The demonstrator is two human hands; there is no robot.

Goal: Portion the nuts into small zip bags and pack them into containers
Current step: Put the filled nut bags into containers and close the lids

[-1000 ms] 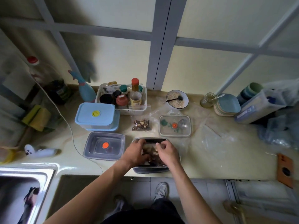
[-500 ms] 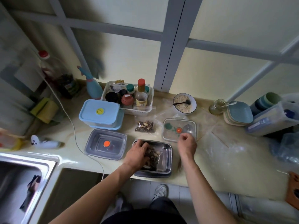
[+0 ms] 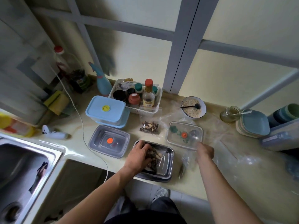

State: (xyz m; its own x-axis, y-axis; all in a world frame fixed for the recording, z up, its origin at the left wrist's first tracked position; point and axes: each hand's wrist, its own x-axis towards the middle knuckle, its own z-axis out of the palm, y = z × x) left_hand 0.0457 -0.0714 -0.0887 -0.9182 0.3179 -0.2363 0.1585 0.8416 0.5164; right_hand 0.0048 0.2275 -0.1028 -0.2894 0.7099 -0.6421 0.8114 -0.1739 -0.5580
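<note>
1. Counter [image 3: 210, 178]: pale stone, under a window; a sink [image 3: 24, 162] is set in at the far left.
2. Steel tray [image 3: 168, 157]: at the counter's front edge, holding a clear bag of nuts [image 3: 155, 156].
3. Left hand [image 3: 140, 155]: in the tray, fingers curled down over the bag of nuts, gripping it.
4. Right hand [image 3: 204, 151]: just right of the tray, blurred. A thin plastic bag [image 3: 187, 160] hangs beside it; whether the fingers pinch it, I cannot tell.
5. Filled zip bag [image 3: 149, 126]: flat on the counter behind the tray, apart from both hands.
6. Clear lid [image 3: 184, 135]: orange valve in the middle, lying behind the right hand.
7. Grey lid [image 3: 109, 140]: orange valve, left of the tray.
8. Blue boxes [image 3: 106, 109]: two stacked, lidded, behind the grey lid.
9. White basket [image 3: 137, 98]: at the wall, packed with jars and bottles.
10. Bowl [image 3: 193, 107]: light-coloured bits inside, a dark spoon resting in it.
11. Glass jar [image 3: 229, 114]: right of the bowl, next to stacked blue plates [image 3: 254, 125].
12. White cord [image 3: 82, 126]: trailing across the counter and over its front edge.
</note>
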